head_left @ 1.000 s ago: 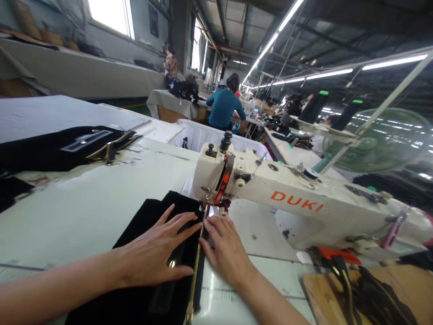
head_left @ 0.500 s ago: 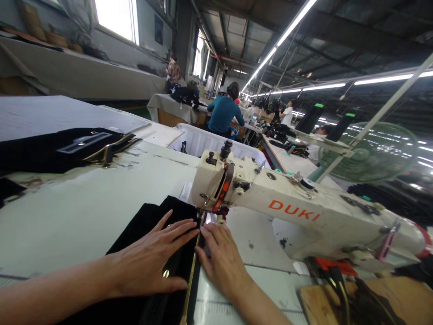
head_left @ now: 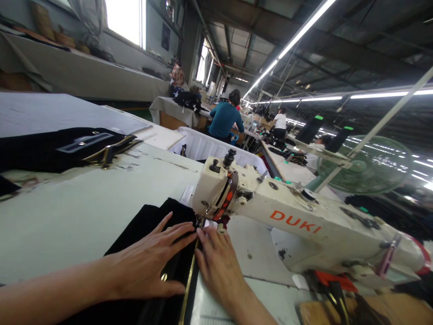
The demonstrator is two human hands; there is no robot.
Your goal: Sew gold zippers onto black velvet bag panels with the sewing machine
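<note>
Black fabric (head_left: 135, 234) lies under the needle area of a white sewing machine (head_left: 257, 203) marked DUKI. Along its right edge runs a gold zipper (head_left: 189, 289), leading up to the presser foot. My left hand (head_left: 152, 259) rests flat on the fabric, left of the zipper, with fingers spread. On the right side of the zipper, my right hand (head_left: 218, 262) lies with its fingertips on the edge close to the foot, thumb apart from the fingers.
At the left on the table lies another black piece with gold zipper (head_left: 67, 146). A white bin (head_left: 216, 144) stands behind the machine. Thread cones (head_left: 309, 128) and a green fan (head_left: 365, 164) are at right. A person in teal (head_left: 225, 118) sits farther back.
The view has shifted slightly, so the machine appears lower. Both hands keep nearly the same pose on the fabric, my right fingertips a little nearer the zipper.
</note>
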